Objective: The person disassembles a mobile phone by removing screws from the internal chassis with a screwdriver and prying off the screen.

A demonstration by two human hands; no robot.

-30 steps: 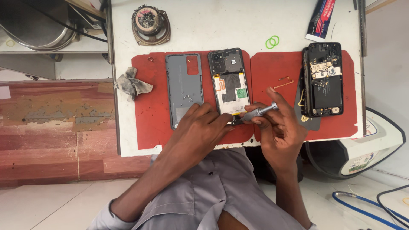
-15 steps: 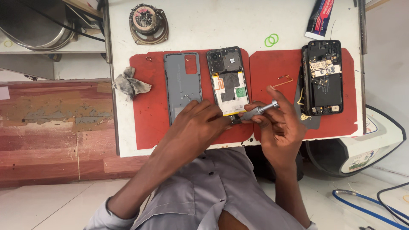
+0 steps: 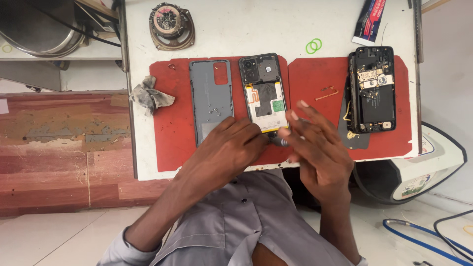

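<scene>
Opened phone (image 3: 264, 93): left hand (image 3: 231, 148) pins its near end; right hand (image 3: 315, 145) pinches screwdriver (image 3: 282, 142). Risk: tip slips, gouging board.

Phone repair bench; opened phones (image 3: 370, 90); red mats (image 3: 320, 79)

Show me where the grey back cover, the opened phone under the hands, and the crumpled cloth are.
grey back cover (image 3: 211, 93): head view, on its flat middle.
opened phone (image 3: 264, 93): head view, on the dark plate in its middle.
crumpled cloth (image 3: 149, 96): head view, on its centre folds.
</scene>
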